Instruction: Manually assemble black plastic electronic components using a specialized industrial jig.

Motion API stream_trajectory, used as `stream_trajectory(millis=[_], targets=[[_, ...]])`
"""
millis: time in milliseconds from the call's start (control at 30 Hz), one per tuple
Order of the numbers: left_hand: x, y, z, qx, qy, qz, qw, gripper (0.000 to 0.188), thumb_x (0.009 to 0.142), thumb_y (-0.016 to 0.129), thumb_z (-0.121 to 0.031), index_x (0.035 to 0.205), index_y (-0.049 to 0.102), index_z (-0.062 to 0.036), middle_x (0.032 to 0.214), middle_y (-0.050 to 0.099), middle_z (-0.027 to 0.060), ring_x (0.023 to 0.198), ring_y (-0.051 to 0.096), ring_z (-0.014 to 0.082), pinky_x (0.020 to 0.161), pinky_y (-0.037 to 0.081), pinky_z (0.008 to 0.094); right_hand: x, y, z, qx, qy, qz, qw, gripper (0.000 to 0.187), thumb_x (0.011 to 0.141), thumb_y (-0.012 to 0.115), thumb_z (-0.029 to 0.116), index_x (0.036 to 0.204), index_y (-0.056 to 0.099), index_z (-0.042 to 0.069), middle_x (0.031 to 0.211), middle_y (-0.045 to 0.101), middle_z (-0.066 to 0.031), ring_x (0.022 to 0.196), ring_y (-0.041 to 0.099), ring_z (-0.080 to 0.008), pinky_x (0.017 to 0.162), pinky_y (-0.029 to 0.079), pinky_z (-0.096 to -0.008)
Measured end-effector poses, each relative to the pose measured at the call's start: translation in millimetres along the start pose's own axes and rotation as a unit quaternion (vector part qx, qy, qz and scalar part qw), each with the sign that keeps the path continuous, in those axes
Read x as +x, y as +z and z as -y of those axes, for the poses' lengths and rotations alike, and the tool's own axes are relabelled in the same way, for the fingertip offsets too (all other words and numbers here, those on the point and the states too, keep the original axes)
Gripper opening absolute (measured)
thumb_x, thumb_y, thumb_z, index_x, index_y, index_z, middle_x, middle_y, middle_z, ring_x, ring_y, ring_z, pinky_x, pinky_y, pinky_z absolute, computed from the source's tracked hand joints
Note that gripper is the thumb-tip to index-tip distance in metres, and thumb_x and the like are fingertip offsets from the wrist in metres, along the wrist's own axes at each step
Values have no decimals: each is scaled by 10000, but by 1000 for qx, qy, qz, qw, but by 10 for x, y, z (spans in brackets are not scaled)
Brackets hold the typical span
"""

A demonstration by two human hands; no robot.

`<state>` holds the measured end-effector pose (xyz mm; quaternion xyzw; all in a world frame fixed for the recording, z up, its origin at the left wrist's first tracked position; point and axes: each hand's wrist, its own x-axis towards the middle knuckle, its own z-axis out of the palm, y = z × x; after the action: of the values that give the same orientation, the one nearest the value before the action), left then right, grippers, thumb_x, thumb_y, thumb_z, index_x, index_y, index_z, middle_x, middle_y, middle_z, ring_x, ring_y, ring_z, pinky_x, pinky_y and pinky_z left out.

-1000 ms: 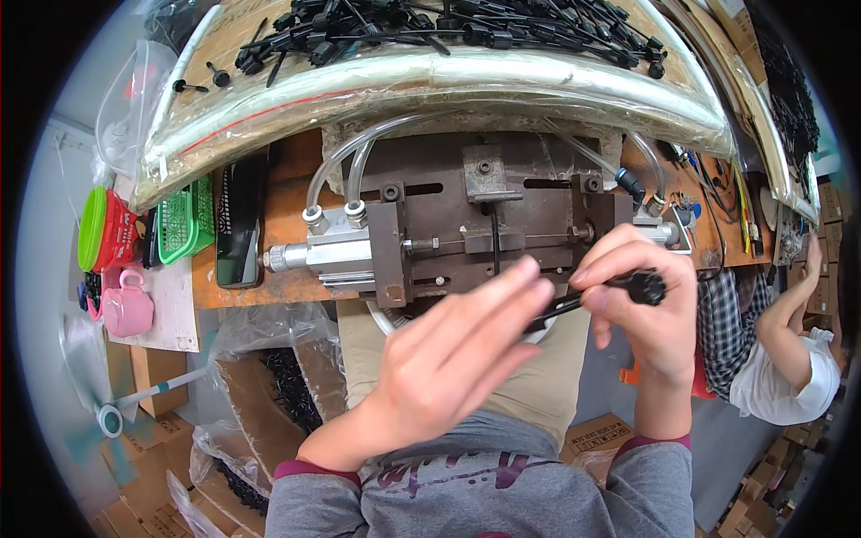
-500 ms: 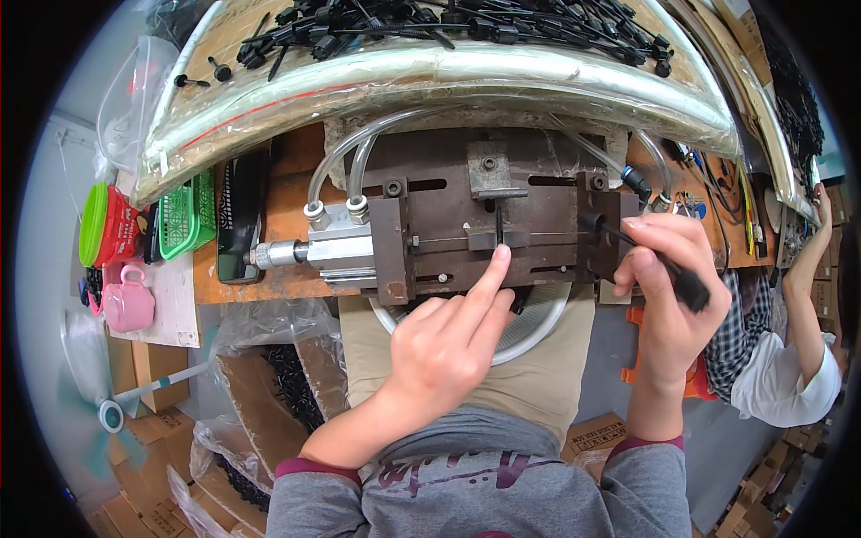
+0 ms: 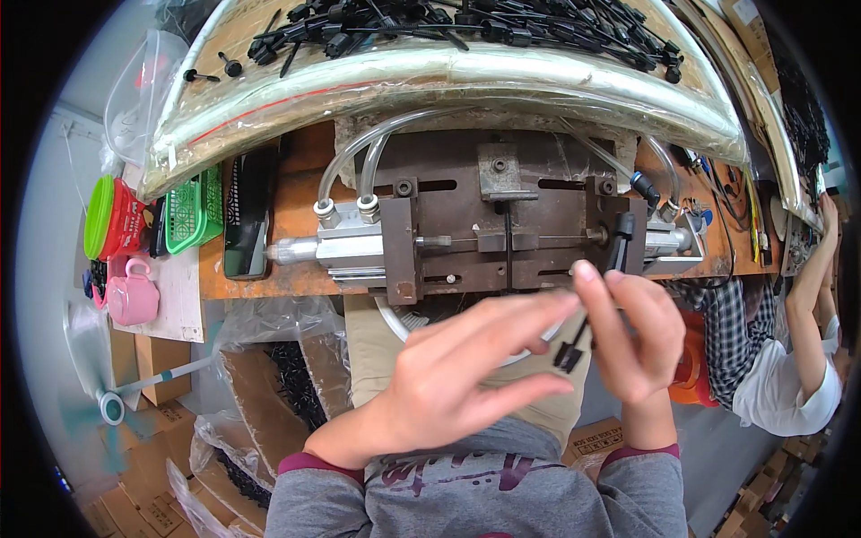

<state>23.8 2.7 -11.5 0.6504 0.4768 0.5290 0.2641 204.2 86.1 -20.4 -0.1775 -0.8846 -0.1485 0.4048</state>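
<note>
My right hand [image 3: 641,336] pinches a thin black rod [image 3: 581,327] with thick black ends. One end points up beside the fixture, and the other hangs below my fingers. My left hand [image 3: 475,372] is stretched out, thumb apart, its fingertips close to the right hand's thumb. Whether they touch the rod I cannot tell. Beyond both hands lies a brown metal fixture [image 3: 466,184]. At its middle, a slim black rod [image 3: 509,242] stands lengthwise between two small metal blocks, its near end hidden by my left hand.
Silver air cylinders flank the fixture, the left cylinder [image 3: 352,253] joined to clear hoses [image 3: 343,161]. Black parts [image 3: 502,31] heap on a plastic-wrapped board above. A phone-like black slab [image 3: 247,215], green basket [image 3: 193,211] and pink cup [image 3: 134,296] stand left. A co-worker's arm [image 3: 807,278] shows at right.
My left hand has drawn back from the rod in the fixture toward my right hand. My right hand has come down and leftward, turning its rod. The left cylinder's pin reaches further inward.
</note>
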Motion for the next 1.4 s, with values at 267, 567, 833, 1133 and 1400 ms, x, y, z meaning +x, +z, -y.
stream_trajectory(millis=[267,567,833,1133,1400], targets=[[-90,-24,-59,92,40,-5,995,432,666,862,-35,1072,717,-7,951,703,104,770,683,192,672,564,284,66,118,50,19,-26,0,999,373,664,688,35,1021,735,-63,996,628,-145,793,650,-211,695,600,-316],[-140,-48,68,186,48,4,981,450,673,821,29,1105,696,30,993,666,110,788,684,213,697,557,305,-11,70,-53,89,66,-23,994,351,705,741,-30,1054,715,-61,1028,679,-162,827,699,-245,703,609,-328],[-160,68,294,383,91,78,916,291,724,762,-79,997,703,3,1298,612,206,699,667,185,647,537,282,-108,-71,-31,298,264,-73,914,309,819,692,-117,1115,626,-56,1053,675,-225,809,726,-256,709,600,-311],[-45,-15,208,370,48,105,922,305,715,787,-86,1003,712,-18,1256,650,166,658,666,153,597,515,262,-45,-224,68,567,486,-90,659,252,875,615,-94,1127,594,-105,994,692,-245,733,721,-278,674,601,-331],[19,-161,-3,121,130,-2,984,388,670,837,-19,1042,726,-19,1043,708,133,774,700,203,645,571,307,324,-95,-51,697,521,23,492,156,864,667,-69,1012,622,-86,844,707,-168,638,697,-174,593,579,-266]])
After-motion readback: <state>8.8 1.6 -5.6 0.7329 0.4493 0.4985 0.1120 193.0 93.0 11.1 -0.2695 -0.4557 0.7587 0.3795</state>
